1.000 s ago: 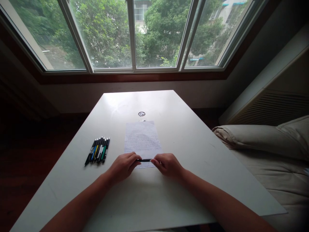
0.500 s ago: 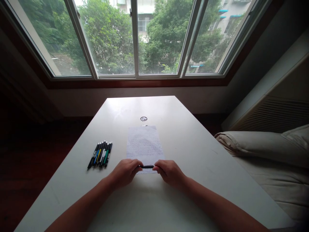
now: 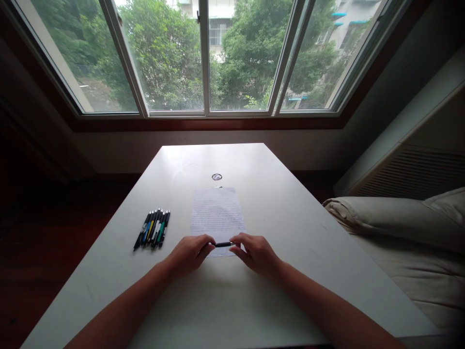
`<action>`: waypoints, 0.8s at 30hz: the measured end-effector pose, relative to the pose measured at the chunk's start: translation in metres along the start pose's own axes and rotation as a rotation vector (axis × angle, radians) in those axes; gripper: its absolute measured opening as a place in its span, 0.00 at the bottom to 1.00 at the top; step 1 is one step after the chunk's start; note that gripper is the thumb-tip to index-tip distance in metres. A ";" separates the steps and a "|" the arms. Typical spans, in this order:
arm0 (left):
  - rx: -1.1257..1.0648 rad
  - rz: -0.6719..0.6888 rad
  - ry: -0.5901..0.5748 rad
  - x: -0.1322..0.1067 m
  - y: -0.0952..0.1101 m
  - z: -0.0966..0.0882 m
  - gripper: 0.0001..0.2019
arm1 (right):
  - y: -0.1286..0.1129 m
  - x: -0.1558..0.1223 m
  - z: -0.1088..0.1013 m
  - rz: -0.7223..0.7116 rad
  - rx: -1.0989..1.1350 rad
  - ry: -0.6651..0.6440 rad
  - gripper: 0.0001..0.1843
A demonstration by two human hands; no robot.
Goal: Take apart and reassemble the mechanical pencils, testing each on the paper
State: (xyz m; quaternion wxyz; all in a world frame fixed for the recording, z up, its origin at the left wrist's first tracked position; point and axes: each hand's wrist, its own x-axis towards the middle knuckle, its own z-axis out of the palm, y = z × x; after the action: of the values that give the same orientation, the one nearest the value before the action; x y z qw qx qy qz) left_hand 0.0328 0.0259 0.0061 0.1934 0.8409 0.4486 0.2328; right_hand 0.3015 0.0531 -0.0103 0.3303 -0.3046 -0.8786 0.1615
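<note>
Both hands meet over the near edge of a lined sheet of paper (image 3: 217,212) covered in handwriting, which lies flat on the white table (image 3: 283,228). A thin black pen (image 3: 222,245) runs level between them. My left hand (image 3: 189,254) pinches its left end with curled fingers, and my right hand (image 3: 255,253) pinches its right end. Only the short middle of the pen shows. A row of several pens (image 3: 153,229) with black, blue, yellow, white and green barrels lies side by side on the table to the left of my left hand.
A small round mark or cap (image 3: 216,177) sits on the table beyond the paper. A bed with a beige pillow (image 3: 392,215) presses against the table's right side. A wide window (image 3: 207,58) spans the far wall. Dark floor lies to the left.
The hands stay pinched on the pen over the paper's near edge. The view has shifted down a little, so the window shows more; the hands sit slightly farther forward.
</note>
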 end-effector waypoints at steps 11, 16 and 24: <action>0.042 0.078 0.027 -0.001 -0.001 -0.001 0.08 | -0.006 0.003 -0.001 -0.005 -0.009 -0.016 0.08; 0.088 0.084 0.015 0.000 -0.002 -0.001 0.08 | -0.007 0.004 -0.002 -0.006 0.047 -0.023 0.08; 0.067 0.094 0.007 0.001 -0.001 0.000 0.10 | -0.007 0.005 -0.003 -0.015 0.113 0.022 0.06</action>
State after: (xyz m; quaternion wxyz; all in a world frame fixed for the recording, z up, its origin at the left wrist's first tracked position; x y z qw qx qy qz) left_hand 0.0323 0.0270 0.0056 0.1526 0.8663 0.4166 0.2295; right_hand 0.2975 0.0511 -0.0025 0.3578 -0.2808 -0.8666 0.2052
